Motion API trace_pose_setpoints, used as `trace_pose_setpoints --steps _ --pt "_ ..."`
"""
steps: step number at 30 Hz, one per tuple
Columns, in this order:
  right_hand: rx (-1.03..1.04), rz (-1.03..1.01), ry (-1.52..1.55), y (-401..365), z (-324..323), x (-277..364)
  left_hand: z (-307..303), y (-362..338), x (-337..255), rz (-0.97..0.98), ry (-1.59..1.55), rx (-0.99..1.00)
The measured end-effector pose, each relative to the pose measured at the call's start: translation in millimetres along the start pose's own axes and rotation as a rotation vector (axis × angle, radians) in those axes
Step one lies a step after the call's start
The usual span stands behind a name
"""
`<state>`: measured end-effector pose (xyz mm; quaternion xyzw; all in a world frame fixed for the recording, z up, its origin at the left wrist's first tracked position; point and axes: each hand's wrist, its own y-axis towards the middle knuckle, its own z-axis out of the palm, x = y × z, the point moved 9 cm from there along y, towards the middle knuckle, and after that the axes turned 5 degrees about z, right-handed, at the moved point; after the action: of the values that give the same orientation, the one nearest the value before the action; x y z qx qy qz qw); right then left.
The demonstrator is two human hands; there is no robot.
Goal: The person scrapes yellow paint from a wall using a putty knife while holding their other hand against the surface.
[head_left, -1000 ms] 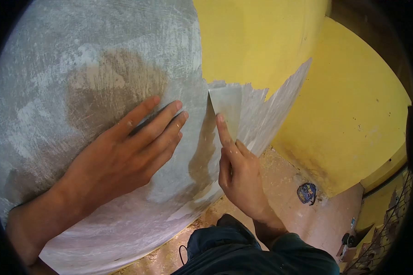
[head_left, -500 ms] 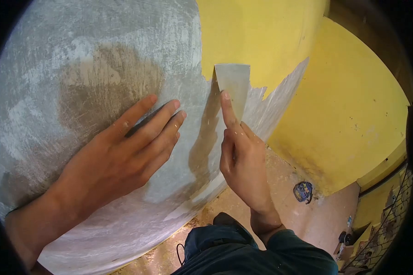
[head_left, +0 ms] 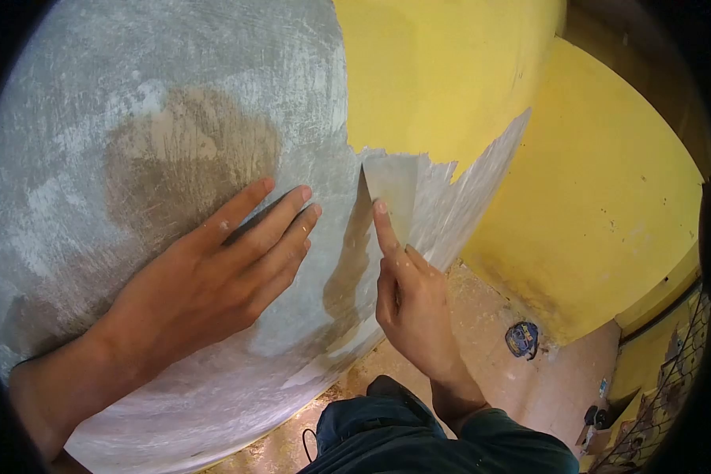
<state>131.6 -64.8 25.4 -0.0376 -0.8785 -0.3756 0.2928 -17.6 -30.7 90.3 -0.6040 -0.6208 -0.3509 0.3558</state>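
Note:
My left hand [head_left: 213, 268] lies flat on the grey scraped wall [head_left: 308, 103], fingers spread and holding nothing. To its right, my right hand [head_left: 415, 308] grips a flat metal scraper [head_left: 395, 186], with the index finger stretched along the blade; the handle is hidden in the palm. The blade lies against the grey surface, its wide end just under the ragged lower edge of the yellow paint [head_left: 434, 79]. A brown patch [head_left: 197, 150] marks the wall above my left hand.
Another yellow wall [head_left: 592, 182] stands at the right, stained at its foot. On the floor [head_left: 490, 379] lies a dark blue bundle [head_left: 521, 340]. A metal grille [head_left: 671, 379] and dark objects are at the lower right. My legs show at the bottom.
My right hand has moved down with the scraper. The blade's end, earlier over the yellow paint, is now below its edge, where grey wall shows. My left hand stays nearly in place.

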Motion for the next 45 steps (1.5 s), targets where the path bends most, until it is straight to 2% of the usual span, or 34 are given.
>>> trace_pose_setpoints --steps 3,6,12,15,27,40,45 --pt "-0.043 -0.015 -0.017 17.2 -8.5 5.6 2.3 0.5 -1.9 0.011 0.012 0.023" --pt "0.007 0.023 -0.093 8.7 -8.4 3.8 -0.6 1.0 -0.1 0.015 -0.044 0.028" --pt "-0.032 -0.021 0.0 13.3 -7.6 6.4 -1.0 1.3 -1.5 0.02 -0.027 0.019" --pt "-0.008 -0.004 -0.066 8.1 -7.9 5.8 -2.3 1.6 -0.4 0.023 -0.038 0.017" --pt "0.034 -0.014 -0.011 -7.0 0.7 5.7 -2.1 0.0 -1.8 0.031 -0.046 0.011" --pt "-0.01 -0.029 -0.045 8.6 -10.6 11.9 -1.0 0.1 -3.3 0.038 -0.022 0.0" --pt "0.095 0.037 -0.089 -10.1 -1.4 3.1 -0.7 -0.7 -3.3 0.036 -0.027 0.029"
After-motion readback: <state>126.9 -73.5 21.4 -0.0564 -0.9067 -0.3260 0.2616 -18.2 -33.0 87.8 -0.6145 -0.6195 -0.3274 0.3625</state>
